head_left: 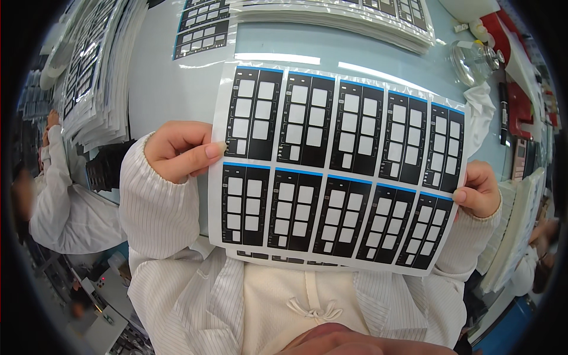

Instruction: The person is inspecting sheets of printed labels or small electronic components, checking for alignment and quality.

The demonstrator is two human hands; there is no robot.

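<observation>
I hold a clear plastic sheet [337,168] printed with two rows of black panels with white squares and blue top edges. It is raised flat in front of me over the pale blue table [160,89]. My left hand [180,151] grips its left edge, thumb on the front. My right hand [478,190] pinches the right edge at mid height. Both wrists wear white striped sleeves.
Stacks of similar printed sheets lie at the back [343,15] and along the left [94,71]. A loose sheet [201,29] lies at the back left. A glass dispenser [476,59] and crumpled white cloth [482,106] sit at right. Another person in white [59,195] sits at left.
</observation>
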